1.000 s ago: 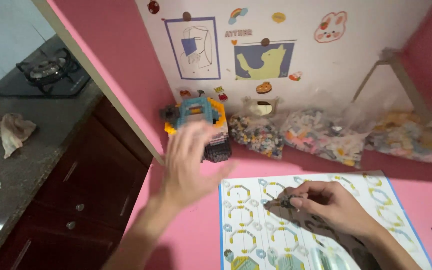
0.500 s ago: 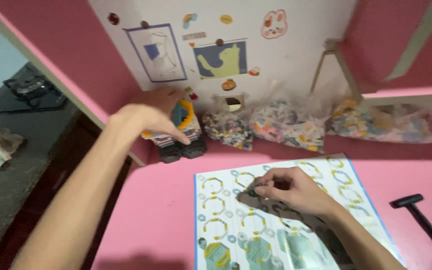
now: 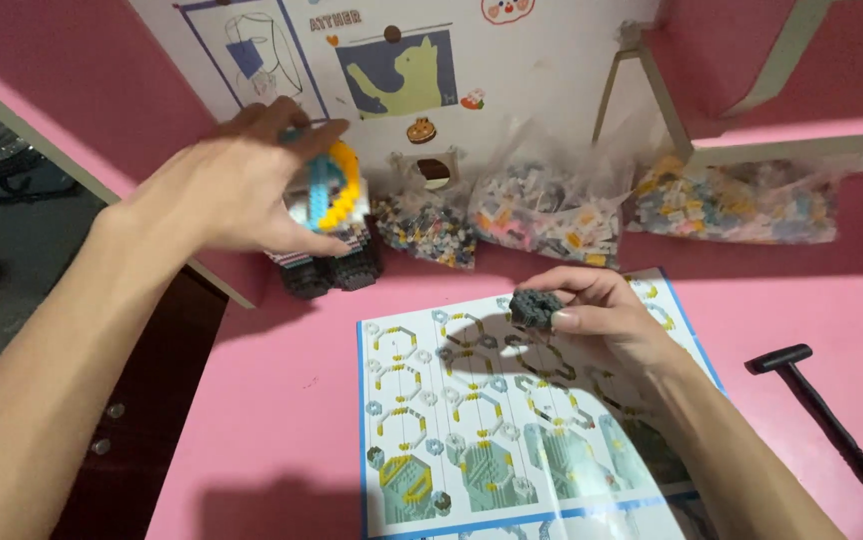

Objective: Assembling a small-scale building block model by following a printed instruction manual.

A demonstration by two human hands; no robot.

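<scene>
Head view: the brick model [image 3: 327, 235], a small vehicle w/ dark wheels, pale body and a blue-yellow top, stands at the back edge of the pink table [image 3: 272, 420], against the white wall. It looks mostly built, but the top part seems not complete yet. The left hand [image 3: 237, 190] is over it, fingers curled round the upper part, thumb low at the side; it has hold of the model, or very near to that. The right hand [image 3: 597, 315] rests on the instruction sheet [image 3: 472, 430], near the sheet's back edge, fingers closed in a pinch on a small dark grey brick cluster [image 3: 535, 307]. This sub-part seems assembled but not joined to the model, they are well apart. Judgement: build is far along, some steps are left, bc three bags of loose bricks [image 3: 552, 215] at the table's back edge are not empty. A black tool [image 3: 832, 425] w/ long handle lies near the right edge, not touched.
</scene>
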